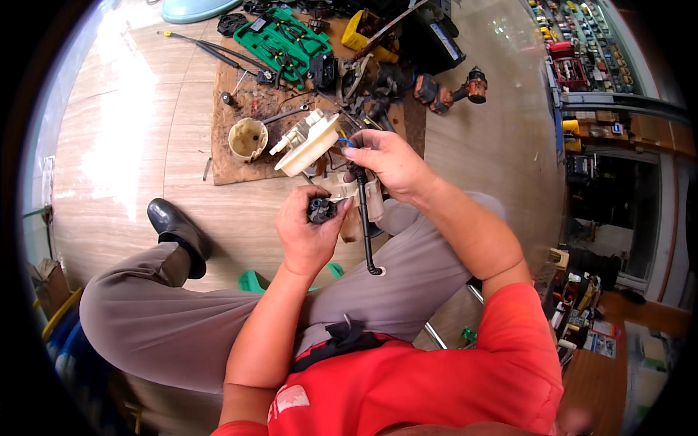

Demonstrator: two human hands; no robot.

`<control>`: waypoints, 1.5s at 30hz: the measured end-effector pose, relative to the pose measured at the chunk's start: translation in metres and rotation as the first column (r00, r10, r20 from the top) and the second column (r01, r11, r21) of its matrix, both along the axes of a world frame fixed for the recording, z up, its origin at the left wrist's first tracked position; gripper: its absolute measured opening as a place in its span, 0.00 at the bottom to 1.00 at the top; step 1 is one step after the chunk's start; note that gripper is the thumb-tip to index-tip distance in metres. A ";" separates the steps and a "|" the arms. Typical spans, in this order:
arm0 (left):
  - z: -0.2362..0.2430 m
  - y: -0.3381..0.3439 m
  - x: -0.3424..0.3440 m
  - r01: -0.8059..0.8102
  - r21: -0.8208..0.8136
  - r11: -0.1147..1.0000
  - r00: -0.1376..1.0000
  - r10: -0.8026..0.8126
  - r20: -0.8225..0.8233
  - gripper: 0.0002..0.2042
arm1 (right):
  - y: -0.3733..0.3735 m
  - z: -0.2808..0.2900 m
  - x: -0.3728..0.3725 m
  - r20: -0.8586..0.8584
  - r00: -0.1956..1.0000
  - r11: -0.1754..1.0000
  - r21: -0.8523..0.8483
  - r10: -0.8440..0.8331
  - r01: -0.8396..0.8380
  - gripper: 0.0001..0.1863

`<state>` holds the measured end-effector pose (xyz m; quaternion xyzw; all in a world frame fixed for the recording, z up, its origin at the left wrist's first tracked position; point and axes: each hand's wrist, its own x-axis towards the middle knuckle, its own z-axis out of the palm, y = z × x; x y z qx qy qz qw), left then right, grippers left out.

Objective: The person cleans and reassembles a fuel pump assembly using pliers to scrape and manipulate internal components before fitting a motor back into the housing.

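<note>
My left hand (309, 232) is closed round a dark, rounded part (321, 211) with a small port on its face; its exact kind is unclear. Higher up and to the right, my right hand (396, 163) pinches a blue wire (345, 142) beside the cream round flange (311, 147) of what looks like a fuel pump module. The flange is tilted, its connectors facing up and left. From below my right fingers a black corrugated hose (364, 218) hangs down over my leg. Behind it is a translucent plastic housing (373, 200), partly hidden by my hands and the hose.
A stained board (225, 166) on the floor ahead bears a cream plastic cup (248, 139), a ratchet (287, 113), a green tool case (283, 45) and dark parts. A cordless drill (451, 91) lies at its right. My shoe (178, 229) is at left; shelves line the right.
</note>
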<state>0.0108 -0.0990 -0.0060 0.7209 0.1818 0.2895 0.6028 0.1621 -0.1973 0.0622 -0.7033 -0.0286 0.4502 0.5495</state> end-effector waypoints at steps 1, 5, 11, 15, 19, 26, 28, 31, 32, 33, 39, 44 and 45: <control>0.000 0.000 0.000 0.000 0.005 1.000 1.000 0.000 -0.005 0.17 | 0.001 0.000 0.000 -0.017 1.000 1.000 0.000 -0.015 0.015 0.11; 0.001 0.001 0.000 -0.017 -0.004 1.000 1.000 0.017 -0.008 0.17 | 0.003 -0.002 0.000 -0.034 0.998 0.999 0.016 -0.051 0.051 0.11; -0.001 0.003 -0.002 -0.006 0.019 1.000 1.000 0.007 -0.007 0.16 | 0.000 -0.009 0.002 -0.054 0.991 0.991 0.055 -0.121 0.124 0.14; 0.000 0.005 -0.002 -0.014 0.037 0.999 1.000 0.014 0.002 0.16 | -0.004 -0.013 0.006 -0.100 0.987 0.988 0.079 -0.127 0.135 0.15; 0.000 0.006 -0.003 -0.018 0.019 1.000 1.000 0.018 -0.008 0.16 | -0.001 -0.012 0.006 -0.127 0.986 0.987 0.107 -0.104 0.118 0.15; 0.002 0.006 -0.001 -0.037 -0.118 0.992 0.998 0.031 -0.054 0.14 | 0.003 -0.003 0.003 -0.051 0.998 0.983 0.181 -0.021 0.030 0.14; -0.001 0.008 0.000 -0.048 -0.162 0.986 0.997 0.037 -0.071 0.13 | 0.005 -0.001 0.001 -0.039 0.999 0.984 0.181 0.007 0.000 0.13; -0.004 0.009 0.000 -0.096 -0.149 0.984 0.987 0.075 -0.141 0.13 | 0.004 -0.005 -0.001 0.097 0.993 0.995 0.066 0.065 -0.071 0.13; 0.000 0.009 0.000 -0.079 -0.150 0.985 0.988 0.057 -0.146 0.13 | 0.003 -0.006 -0.003 0.158 0.983 0.995 0.019 0.093 -0.098 0.13; 0.005 0.011 -0.001 -0.061 -0.152 0.986 0.988 0.038 -0.151 0.13 | 0.001 -0.006 -0.006 0.123 0.989 0.996 0.037 0.081 -0.086 0.15; 0.023 0.015 -0.002 0.003 -0.069 0.998 0.996 -0.009 -0.094 0.15 | 0.005 -0.009 -0.019 0.228 0.969 0.995 0.011 0.096 -0.101 0.11; 0.021 0.014 -0.002 -0.007 -0.247 0.969 0.978 -0.046 -0.206 0.14 | 0.003 -0.011 -0.021 0.196 0.970 0.989 -0.017 0.146 -0.145 0.10; 0.019 0.014 0.001 -0.012 -0.310 0.951 0.982 -0.047 -0.182 0.11 | 0.003 -0.009 -0.021 0.200 0.969 0.989 -0.016 0.145 -0.145 0.10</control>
